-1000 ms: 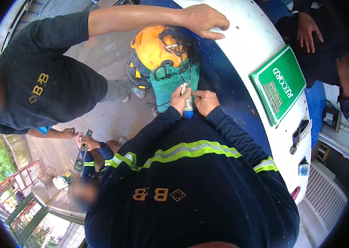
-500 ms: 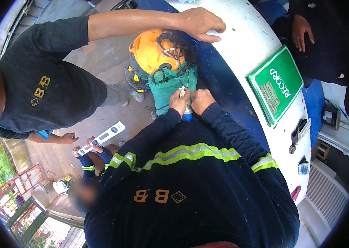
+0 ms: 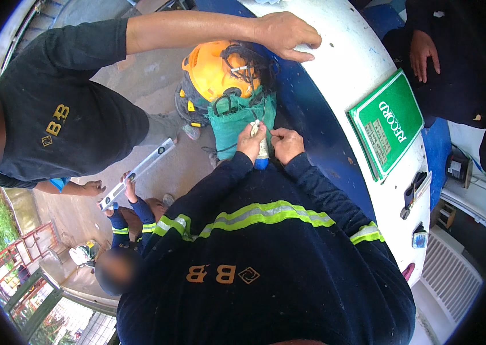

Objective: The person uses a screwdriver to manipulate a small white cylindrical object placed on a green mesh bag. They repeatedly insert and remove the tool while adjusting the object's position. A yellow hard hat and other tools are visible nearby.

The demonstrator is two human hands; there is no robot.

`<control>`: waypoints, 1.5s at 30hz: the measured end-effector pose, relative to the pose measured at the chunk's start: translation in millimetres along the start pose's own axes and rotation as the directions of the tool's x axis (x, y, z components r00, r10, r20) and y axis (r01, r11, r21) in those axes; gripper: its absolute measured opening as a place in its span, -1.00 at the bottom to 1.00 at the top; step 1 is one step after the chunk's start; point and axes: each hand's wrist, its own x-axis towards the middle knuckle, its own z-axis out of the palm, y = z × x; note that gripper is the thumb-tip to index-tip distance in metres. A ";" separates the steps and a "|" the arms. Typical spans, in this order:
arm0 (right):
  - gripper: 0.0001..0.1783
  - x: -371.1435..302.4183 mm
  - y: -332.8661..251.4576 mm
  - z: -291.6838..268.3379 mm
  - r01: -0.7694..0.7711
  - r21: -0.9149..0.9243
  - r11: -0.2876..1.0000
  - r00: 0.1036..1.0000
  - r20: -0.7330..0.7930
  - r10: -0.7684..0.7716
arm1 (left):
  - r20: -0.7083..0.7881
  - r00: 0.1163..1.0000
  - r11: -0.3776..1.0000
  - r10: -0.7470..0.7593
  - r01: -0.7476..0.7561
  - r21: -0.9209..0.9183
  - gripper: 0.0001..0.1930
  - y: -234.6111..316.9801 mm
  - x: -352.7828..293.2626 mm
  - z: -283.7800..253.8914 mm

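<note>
Meeting side by side, both hands (image 3: 270, 145) pinch a small white tube (image 3: 262, 148) — fingers curled.

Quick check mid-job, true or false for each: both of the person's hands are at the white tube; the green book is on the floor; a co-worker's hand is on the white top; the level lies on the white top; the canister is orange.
1. The left hand and right hand meet at the white tube. True.
2. The green book lies on the floor. False: it lies on the white top.
3. A co-worker's hand rests on the white top. True.
4. The level lies on the white top. False: people at lower left hold it above the floor.
5. The canister beyond the hands is orange. True.
</note>
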 end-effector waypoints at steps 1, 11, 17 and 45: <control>-0.76 0.0 -0.3 -4.8 0.010 -0.004 1.000 0.999 0.040 -0.009 | 0.003 1.000 1.000 -0.009 0.009 -0.012 -0.79 -3.6 2.9 -2.1; -0.78 -1.3 2.5 -3.9 0.209 -0.112 0.971 0.978 0.034 -0.206 | 0.032 0.998 0.998 -0.051 0.052 -0.034 -0.71 3.4 0.7 -0.1; -0.80 -0.4 2.3 -5.6 0.219 -0.076 0.973 0.976 0.030 -0.217 | 0.019 0.999 0.999 -0.030 0.030 -0.021 -0.71 7.9 -1.5 1.5; -0.76 -0.3 13.2 18.5 -0.284 0.322 0.903 0.958 0.131 0.254 | 0.090 0.989 0.946 -0.117 0.139 -0.293 -0.74 8.4 3.4 -12.9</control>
